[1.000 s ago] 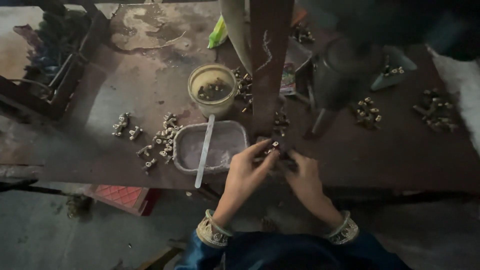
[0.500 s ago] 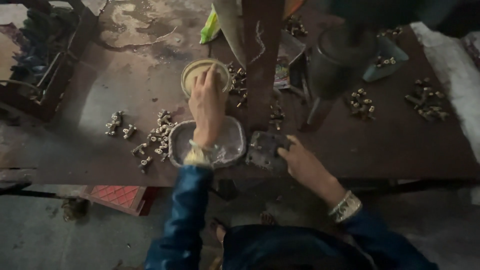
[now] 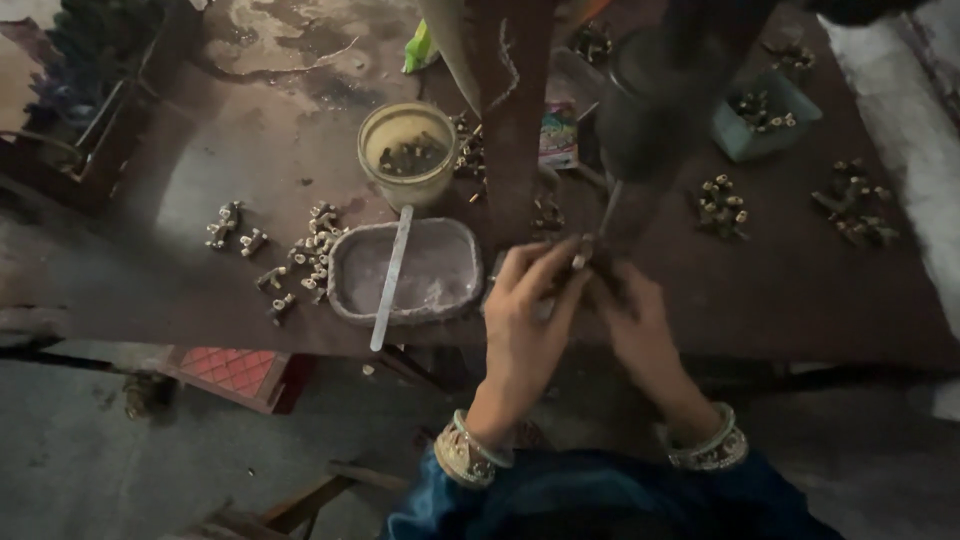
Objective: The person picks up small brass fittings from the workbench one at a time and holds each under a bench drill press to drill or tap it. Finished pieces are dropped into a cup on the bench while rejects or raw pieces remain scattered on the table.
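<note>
Left hand (image 3: pixel 530 310) back from cup (image 3: pixel 408 152); both hands, right hand (image 3: pixel 632 322) too, pinch one fitting (image 3: pixel 578 262) at counter (image 3: pixel 800 300) front edge; loose fittings (image 3: pixel 310 250) remain.

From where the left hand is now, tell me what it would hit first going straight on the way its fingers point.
The left hand points up and right; it would likely first meet the small metal part at its fingertips, then the dark upright post, though depth is unclear.
</note>
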